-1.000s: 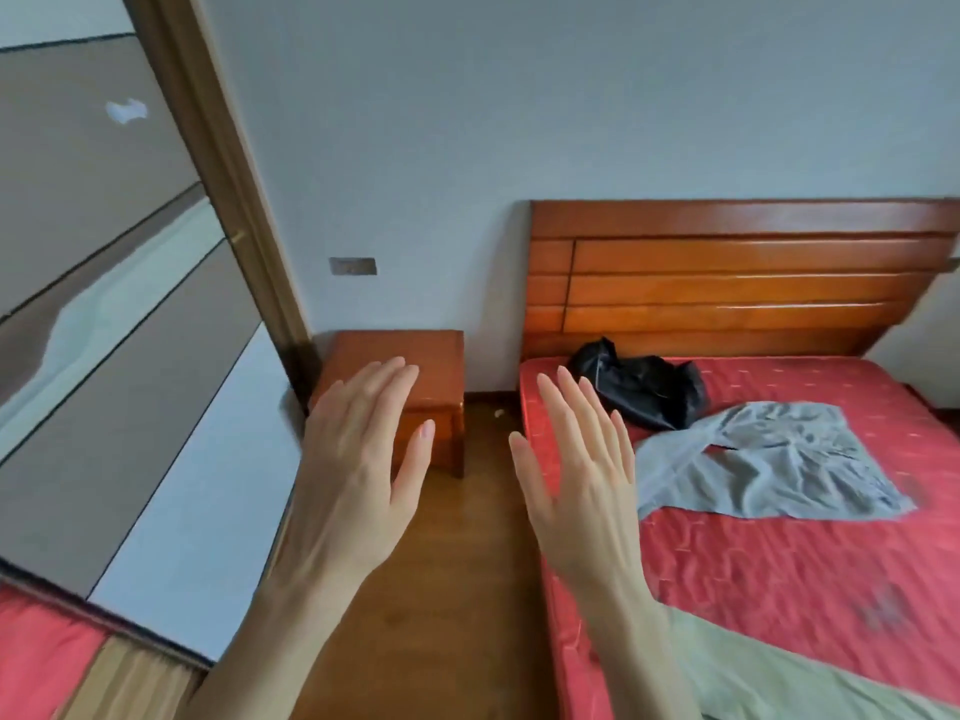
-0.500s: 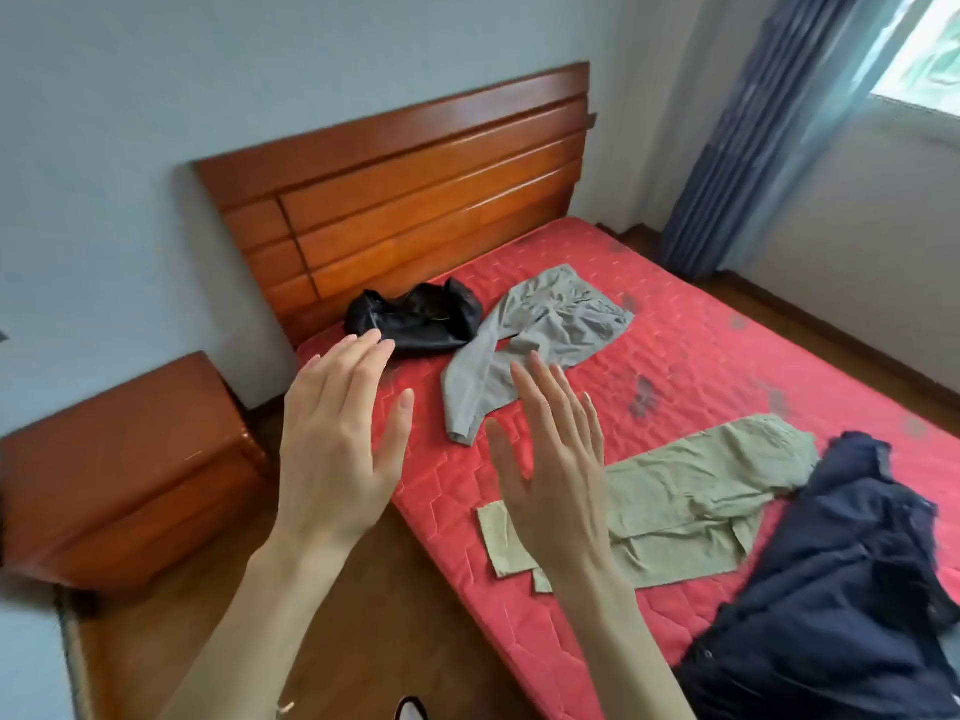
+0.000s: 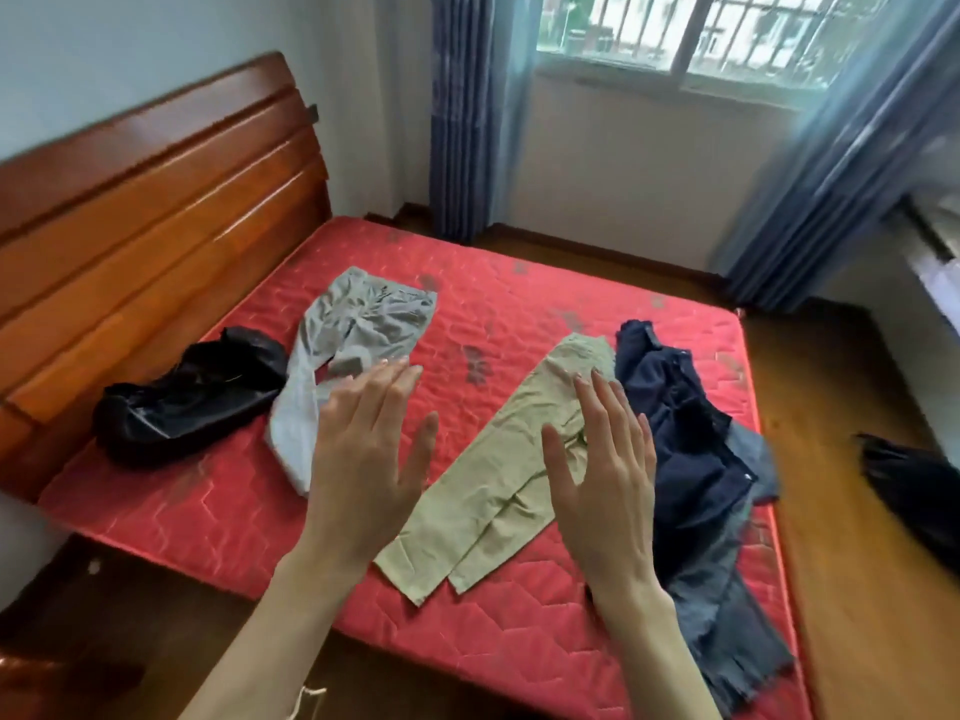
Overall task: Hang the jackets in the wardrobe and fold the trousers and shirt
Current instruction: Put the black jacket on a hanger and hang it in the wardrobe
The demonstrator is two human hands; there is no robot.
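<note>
Several garments lie on a red mattress [image 3: 519,314]. A crumpled black jacket [image 3: 187,397] sits at the left by the headboard. Grey trousers [image 3: 343,345] lie beside it. Beige trousers [image 3: 498,480] stretch flat across the middle. A dark navy garment [image 3: 680,439] is heaped at the right, with blue denim trousers [image 3: 727,615] under it, hanging over the mattress edge. My left hand [image 3: 363,459] and my right hand [image 3: 602,470] hover above the bed, fingers straight and spread, holding nothing.
A wooden headboard [image 3: 145,210] stands at the left. Blue curtains [image 3: 467,111] frame a barred window [image 3: 727,33] at the back. Wooden floor [image 3: 857,537] runs along the right, where a dark object [image 3: 909,485] lies.
My view has swung right, from the wardrobe door and bedside table to the whole bed and window. Both hands stay raised and open in front of me.
</note>
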